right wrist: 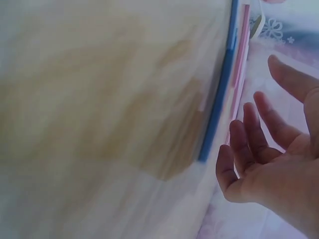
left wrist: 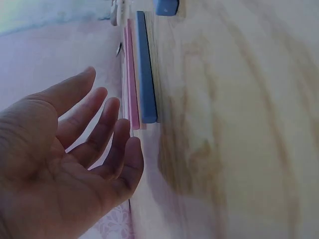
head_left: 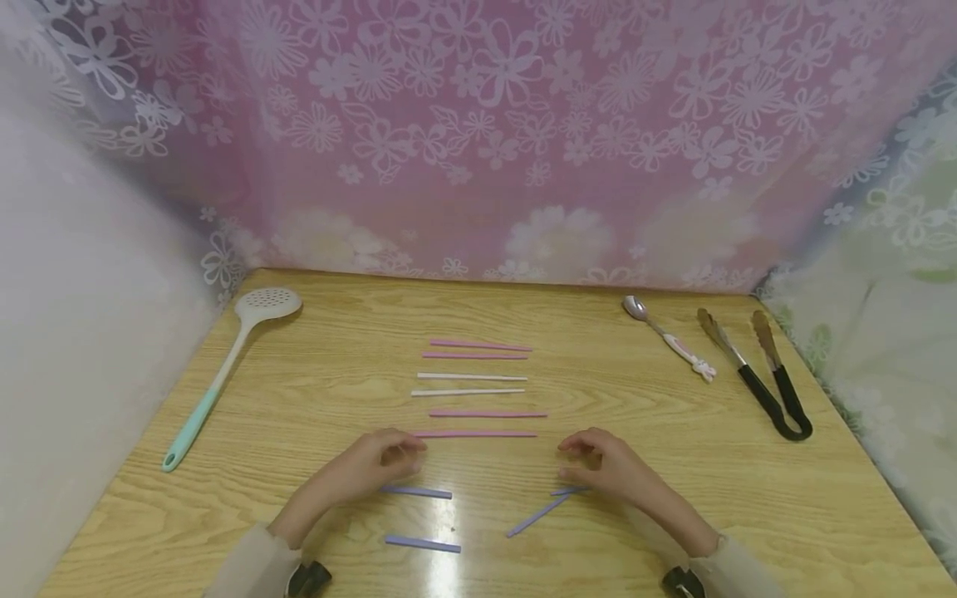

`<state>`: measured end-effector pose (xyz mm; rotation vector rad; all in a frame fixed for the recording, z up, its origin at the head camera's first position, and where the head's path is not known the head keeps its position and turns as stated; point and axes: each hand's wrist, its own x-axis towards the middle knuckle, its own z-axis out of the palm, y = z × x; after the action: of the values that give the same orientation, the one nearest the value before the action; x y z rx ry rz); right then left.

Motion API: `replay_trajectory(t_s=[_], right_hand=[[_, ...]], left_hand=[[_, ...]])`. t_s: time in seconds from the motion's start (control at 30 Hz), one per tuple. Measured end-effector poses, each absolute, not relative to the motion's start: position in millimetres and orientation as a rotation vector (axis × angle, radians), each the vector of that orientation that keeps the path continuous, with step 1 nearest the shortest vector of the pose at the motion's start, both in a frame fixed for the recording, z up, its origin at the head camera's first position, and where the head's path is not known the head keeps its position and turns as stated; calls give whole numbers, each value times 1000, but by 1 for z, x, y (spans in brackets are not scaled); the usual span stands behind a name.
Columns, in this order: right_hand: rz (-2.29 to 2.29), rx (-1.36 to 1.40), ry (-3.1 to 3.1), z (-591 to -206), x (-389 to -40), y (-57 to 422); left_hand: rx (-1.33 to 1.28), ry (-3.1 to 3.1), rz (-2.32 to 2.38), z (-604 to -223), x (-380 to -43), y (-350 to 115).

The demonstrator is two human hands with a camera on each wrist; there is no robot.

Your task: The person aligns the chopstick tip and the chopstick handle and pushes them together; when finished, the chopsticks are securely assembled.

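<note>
In the head view my left hand (head_left: pixel 380 459) hovers by the left end of the nearest pink chopstick (head_left: pixel 474 433), its fingers loosely bent around nothing. Under that hand lies a blue-purple chopstick (head_left: pixel 422 492), partly hidden. Another blue-purple chopstick (head_left: pixel 424 544) lies nearer me. My right hand (head_left: pixel 604 465), also holding nothing, is over the right end of a slanted blue-purple chopstick (head_left: pixel 537 517) and a further one (head_left: pixel 566 492) that it partly covers. Both wrist views show relaxed, spread fingers, with a blue chopstick (left wrist: pixel 146 69) beyond the left hand and one (right wrist: pixel 219 99) beside the right.
Farther back lie a second pink chopstick (head_left: pixel 488 414), two white chopsticks (head_left: pixel 471 377) and another pink pair (head_left: pixel 478 356). A skimmer (head_left: pixel 224 357) lies at the left; a spoon (head_left: pixel 661 330) and tongs (head_left: pixel 766 399) are at the right. A floral curtain (head_left: pixel 478 166) borders the table's back.
</note>
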<state>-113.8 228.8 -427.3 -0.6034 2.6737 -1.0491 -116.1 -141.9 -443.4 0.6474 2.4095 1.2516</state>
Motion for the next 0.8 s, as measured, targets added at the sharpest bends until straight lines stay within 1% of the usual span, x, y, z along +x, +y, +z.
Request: replay_trajectory(t_s=[0.4, 0.8], right_hand=[[-1075, -698, 2580, -434, -100, 257], [-1056, -760, 2556, -440, -103, 262]], left_hand=[[661, 2288, 1324, -448, -107, -147], [649, 2286, 1251, -451, -107, -146]])
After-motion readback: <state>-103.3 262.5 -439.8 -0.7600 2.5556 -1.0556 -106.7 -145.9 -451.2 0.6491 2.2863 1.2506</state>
